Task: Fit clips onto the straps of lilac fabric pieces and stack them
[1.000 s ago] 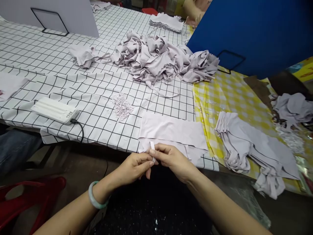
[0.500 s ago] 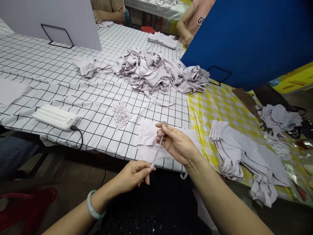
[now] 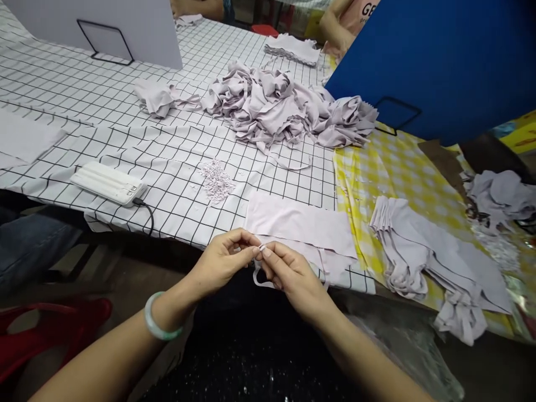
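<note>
My left hand (image 3: pixel 226 258) and my right hand (image 3: pixel 291 274) meet at the table's front edge. Their thumbs and fingers pinch a narrow pale fabric strap (image 3: pixel 263 285) between them. The strap bends in a loop below the fingertips; its exact ends are hidden by the fingers. Just beyond my hands lies a flat pale lilac cloth piece (image 3: pixel 299 220), with its front edge near the table's rim. To its left is a small heap of tiny cloth scraps (image 3: pixel 216 181).
A large crumpled cloth pile (image 3: pixel 272 109) sits farther back. On the left rests a white power bank (image 3: pixel 108 183) with a black cable. Fanned cloth pieces (image 3: pixel 435 245) lie on the yellow checked cover (image 3: pixel 377 167). A blue panel (image 3: pixel 439 61) stands right; a co-worker's arm (image 3: pixel 337 25) shows behind.
My hands have come together; the strap stretched between them is now bent in a loop. My left hand rose and my right hand lowered. The view has shifted slightly.
</note>
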`<state>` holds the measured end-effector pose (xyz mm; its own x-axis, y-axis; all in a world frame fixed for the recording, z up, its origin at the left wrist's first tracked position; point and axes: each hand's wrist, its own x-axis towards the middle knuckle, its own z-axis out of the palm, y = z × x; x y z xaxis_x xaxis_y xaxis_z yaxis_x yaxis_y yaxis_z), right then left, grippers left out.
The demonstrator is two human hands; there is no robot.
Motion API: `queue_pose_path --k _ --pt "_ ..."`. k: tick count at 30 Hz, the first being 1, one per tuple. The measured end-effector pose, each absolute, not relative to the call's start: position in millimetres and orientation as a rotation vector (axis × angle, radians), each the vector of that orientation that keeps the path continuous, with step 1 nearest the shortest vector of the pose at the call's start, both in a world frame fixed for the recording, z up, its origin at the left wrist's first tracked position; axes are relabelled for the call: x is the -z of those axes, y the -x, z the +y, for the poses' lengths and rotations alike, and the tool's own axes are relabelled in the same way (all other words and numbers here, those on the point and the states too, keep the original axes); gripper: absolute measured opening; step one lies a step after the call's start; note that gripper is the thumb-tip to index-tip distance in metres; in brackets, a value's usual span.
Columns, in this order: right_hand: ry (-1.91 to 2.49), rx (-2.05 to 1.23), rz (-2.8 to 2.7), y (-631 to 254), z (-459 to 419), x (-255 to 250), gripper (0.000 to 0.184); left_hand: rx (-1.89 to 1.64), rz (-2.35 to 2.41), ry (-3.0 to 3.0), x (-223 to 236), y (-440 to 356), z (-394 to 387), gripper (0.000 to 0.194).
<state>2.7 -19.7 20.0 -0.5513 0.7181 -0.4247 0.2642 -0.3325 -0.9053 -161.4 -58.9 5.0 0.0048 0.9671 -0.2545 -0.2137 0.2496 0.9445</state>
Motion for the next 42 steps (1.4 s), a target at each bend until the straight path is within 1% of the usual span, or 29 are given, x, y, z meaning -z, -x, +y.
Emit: queue_pose_path --k 3,6,10,13,16,20,24,30,33,36,42 --pt "1.284 -1.853 -1.659 -8.0 -32.3 -16.2 0.031 -1.087 1.282 -1.037 -7.3 157.5 -65.6 0.009" --pt "1.288 -1.782 -1.664 -18.7 -43.2 -11.4 0.029 -1.030 1.350 -1.304 -7.1 151.9 -64.0 0.009" --pt "1.452 -1.870 -1.275 -36.4 -34.2 -2.4 0.029 -0.966 1.282 -1.782 9.3 143.5 -34.9 0.006" --pt "1.545 -1.936 -0.997 -43.0 -14.3 2.0 0.027 -0.823 1.317 -2.160 32.9 138.1 -1.1 0.019" --pt "1.571 -1.992 -0.900 -40.0 1.7 4.4 0.023 -0.684 1.339 -2.315 53.4 136.0 22.2 0.018" --pt "1.577 -2.000 -0.860 -29.1 11.1 8.9 0.021 -0.787 1.323 -2.265 59.7 140.4 28.8 0.019" --pt "1.606 -1.938 -0.834 -24.5 19.3 12.7 0.022 -0.823 1.199 -2.199 53.0 146.3 26.8 0.010" --pt "1.546 -1.787 -0.949 -27.9 27.9 5.8 0.030 -0.791 1.266 -2.208 56.8 143.1 30.4 0.018" --pt "1.563 -1.886 -0.976 -26.0 23.4 3.1 0.026 -0.835 1.294 -2.078 54.1 143.2 34.3 0.017" --pt "1.618 -1.993 -0.880 -20.9 20.5 5.5 0.024 -0.830 1.303 -1.895 46.3 145.8 38.3 0.013" --pt "1.620 -1.896 -0.774 -13.2 30.8 14.3 0.019 -0.776 1.292 -1.715 37.0 146.6 41.7 0.012"
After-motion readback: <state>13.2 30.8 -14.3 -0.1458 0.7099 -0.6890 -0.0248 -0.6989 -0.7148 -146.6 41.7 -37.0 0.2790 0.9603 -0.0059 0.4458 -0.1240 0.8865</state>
